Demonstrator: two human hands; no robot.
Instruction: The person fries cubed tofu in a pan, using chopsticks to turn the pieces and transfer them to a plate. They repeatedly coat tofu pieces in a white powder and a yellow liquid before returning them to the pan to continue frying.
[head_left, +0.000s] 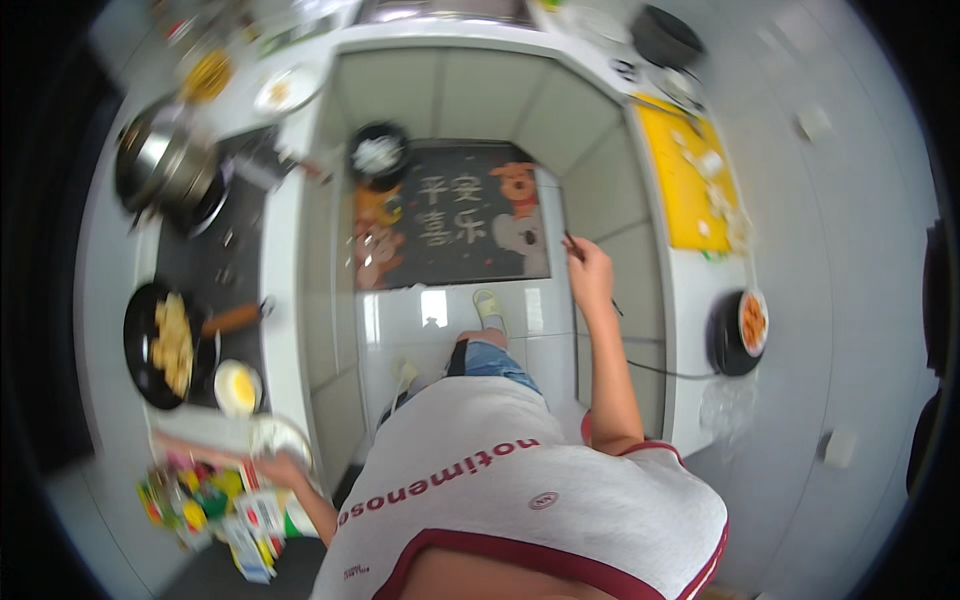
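Observation:
My right hand (589, 274) hangs out to the side over the floor, its fingers closed around thin dark sticks, probably chopsticks (574, 246). At the left counter, my left hand (279, 469) is blurred and lies at the edge of a white dish (289, 439); whether it grips the rim I cannot tell. Beyond that dish stands a white bowl (238, 388) with yellow contents, perhaps beaten egg. Next to it, on the dark hob (225, 259), a black wok (139, 345) with a wooden handle (231, 319) holds pale yellow pieces of food (172, 345).
A steel pot (161, 161) stands farther along the hob. Packets (217, 499) crowd the near left. On the right counter are a yellow cutting board (667, 187) with white scraps and a plate of orange food (752, 322) on a black appliance (724, 345). A bin (360, 176) stands by the floor mat (465, 259).

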